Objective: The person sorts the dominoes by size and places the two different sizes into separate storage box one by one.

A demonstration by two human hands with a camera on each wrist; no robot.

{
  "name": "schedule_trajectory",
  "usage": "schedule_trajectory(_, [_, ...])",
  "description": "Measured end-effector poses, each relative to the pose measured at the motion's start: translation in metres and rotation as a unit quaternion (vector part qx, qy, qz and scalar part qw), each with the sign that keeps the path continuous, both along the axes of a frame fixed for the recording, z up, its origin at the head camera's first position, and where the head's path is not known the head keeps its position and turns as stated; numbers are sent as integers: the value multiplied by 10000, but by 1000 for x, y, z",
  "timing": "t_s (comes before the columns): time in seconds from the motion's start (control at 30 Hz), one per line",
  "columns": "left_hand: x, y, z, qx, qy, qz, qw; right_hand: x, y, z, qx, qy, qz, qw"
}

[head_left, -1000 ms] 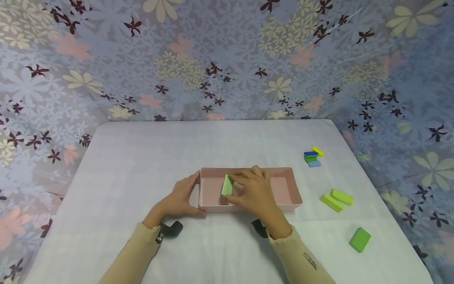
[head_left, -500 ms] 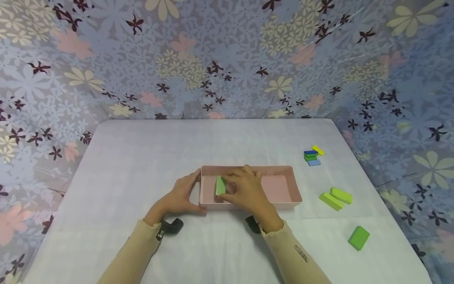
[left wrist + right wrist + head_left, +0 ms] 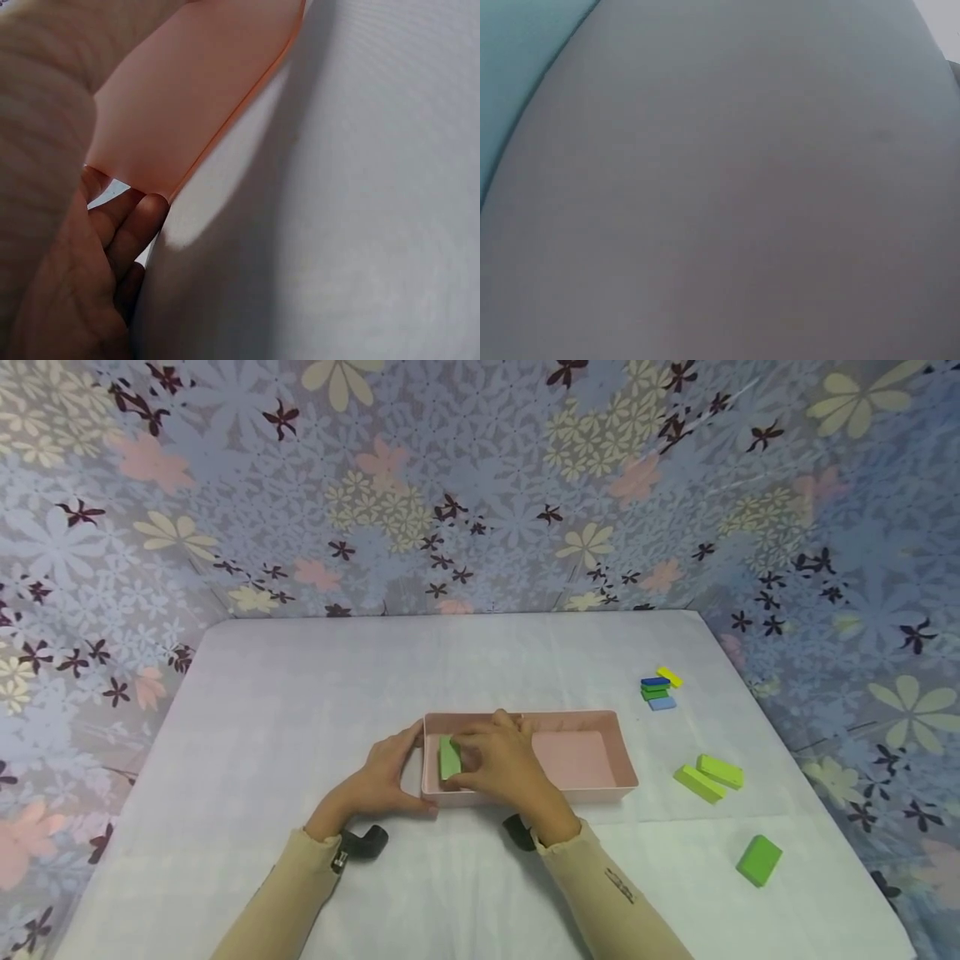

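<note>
A shallow pink rectangular box (image 3: 577, 760) sits on the table in the head view. My left hand (image 3: 378, 781) grips its left end, thumb at the near corner and fingers at the far one. In the left wrist view the fingers (image 3: 142, 225) curl against the bottom edge of the box wall (image 3: 187, 97). Inside the box, near its left end, my right hand (image 3: 498, 764) pinches a light green block (image 3: 450, 760) between thumb and fingers. The block stands across the box's width. The right wrist view has neither the hand nor the block in it.
Right of the box lie two lime blocks (image 3: 699, 783) side by side. A larger green block (image 3: 759, 861) lies nearer the front. Farther back are small stacked blue and green blocks (image 3: 655, 687), a light blue one (image 3: 662, 703) and a yellow one (image 3: 670, 677).
My right hand has moved left inside the box with the light green block, bringing it close to the left end. My left hand has stayed at the box's left end.
</note>
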State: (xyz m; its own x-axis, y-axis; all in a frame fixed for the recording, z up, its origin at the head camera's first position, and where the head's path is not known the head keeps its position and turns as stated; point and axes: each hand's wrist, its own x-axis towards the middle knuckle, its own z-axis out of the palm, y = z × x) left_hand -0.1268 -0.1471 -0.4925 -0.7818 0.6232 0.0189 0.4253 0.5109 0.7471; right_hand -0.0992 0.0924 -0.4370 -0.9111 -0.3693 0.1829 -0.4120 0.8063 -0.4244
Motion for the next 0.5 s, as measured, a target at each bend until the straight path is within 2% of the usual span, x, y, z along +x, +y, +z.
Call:
schedule_trajectory(0.2, [0, 1, -1, -131, -70, -48, 9999, -2, -6, 0, 226, 56, 77, 9997])
schedule_trajectory(0.5, [0, 0, -3, -221, 74, -107, 9997, -5, -17, -2, 594, -38, 9, 9982])
